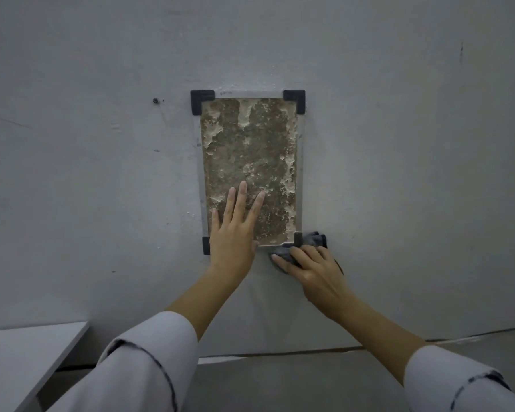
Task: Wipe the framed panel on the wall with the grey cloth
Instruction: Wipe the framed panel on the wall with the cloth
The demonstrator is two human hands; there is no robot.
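The framed panel (250,150) hangs upright on the grey wall, a brown mottled surface with pale crusty patches, a thin light frame and black corner pieces. My left hand (234,233) lies flat on the panel's lower left part, fingers spread and pointing up, covering the lower left corner. My right hand (309,267) presses the bunched grey cloth (312,240) against the wall at the panel's lower right corner. The cloth touches the black corner piece there and pokes out above my fingers.
A white table edge (27,352) juts in at the lower left. The floor (280,382) meets the wall along a dark seam below my arms. A small dark screw (155,100) sits in the wall left of the panel.
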